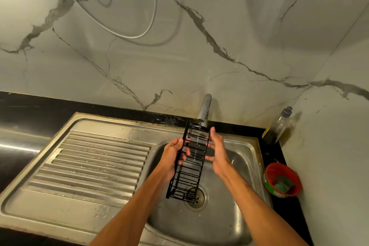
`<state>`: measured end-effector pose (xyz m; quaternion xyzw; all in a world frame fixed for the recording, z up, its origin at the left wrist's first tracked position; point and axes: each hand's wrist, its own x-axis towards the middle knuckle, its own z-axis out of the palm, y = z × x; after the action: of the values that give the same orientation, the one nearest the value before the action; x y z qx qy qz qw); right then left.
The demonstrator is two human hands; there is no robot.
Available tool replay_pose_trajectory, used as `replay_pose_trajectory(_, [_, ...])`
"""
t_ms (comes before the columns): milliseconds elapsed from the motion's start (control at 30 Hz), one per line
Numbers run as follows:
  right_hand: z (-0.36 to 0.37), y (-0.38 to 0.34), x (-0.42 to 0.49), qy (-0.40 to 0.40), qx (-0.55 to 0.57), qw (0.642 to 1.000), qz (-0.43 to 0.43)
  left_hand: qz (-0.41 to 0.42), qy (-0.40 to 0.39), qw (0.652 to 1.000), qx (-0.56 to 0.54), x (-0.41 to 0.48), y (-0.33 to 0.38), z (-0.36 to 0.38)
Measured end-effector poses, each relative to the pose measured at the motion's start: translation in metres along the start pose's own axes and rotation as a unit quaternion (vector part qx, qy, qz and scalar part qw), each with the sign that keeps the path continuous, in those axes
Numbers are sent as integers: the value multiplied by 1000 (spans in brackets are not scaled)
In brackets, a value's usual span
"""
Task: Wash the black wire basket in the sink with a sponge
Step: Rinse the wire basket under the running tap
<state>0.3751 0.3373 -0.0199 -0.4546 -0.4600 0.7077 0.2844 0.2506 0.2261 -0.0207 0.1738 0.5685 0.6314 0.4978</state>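
The long black wire basket [190, 173] is held tilted over the steel sink bowl [241, 158], its far end under the tap [204, 109]. A thin stream of water runs onto that end. My left hand [171, 156] grips the basket's left side, fingers curled through the wires. My right hand [217, 152] presses against its right side near the top, fingers spread along the wire. A green sponge [283, 184] lies in a red bowl [279, 170] on the counter to the right, away from both hands.
A ribbed steel drainboard [93, 164] lies left of the bowl. The drain [197, 195] sits below the basket's near end. A soap bottle [278, 126] stands in the back right corner. Cables [129, 34] hang on the marble wall.
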Motion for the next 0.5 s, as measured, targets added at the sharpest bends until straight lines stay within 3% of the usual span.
replay_pose_trajectory(100, [5,-5,5,32,25,999,13,-3,-5,999,35,-8,-4,-1])
replay_pose_trajectory(233, [12,-1,4,75,52,995,-39,-19,-15,997,78,-14,-10,7])
replay_pose_trajectory(400, [17,14,2,121,44,987,-94,3,32,994,107,-10,-11,23])
replay_pose_trajectory(500, [21,22,-3,140,48,983,-108,18,102,987,123,3,-9,35])
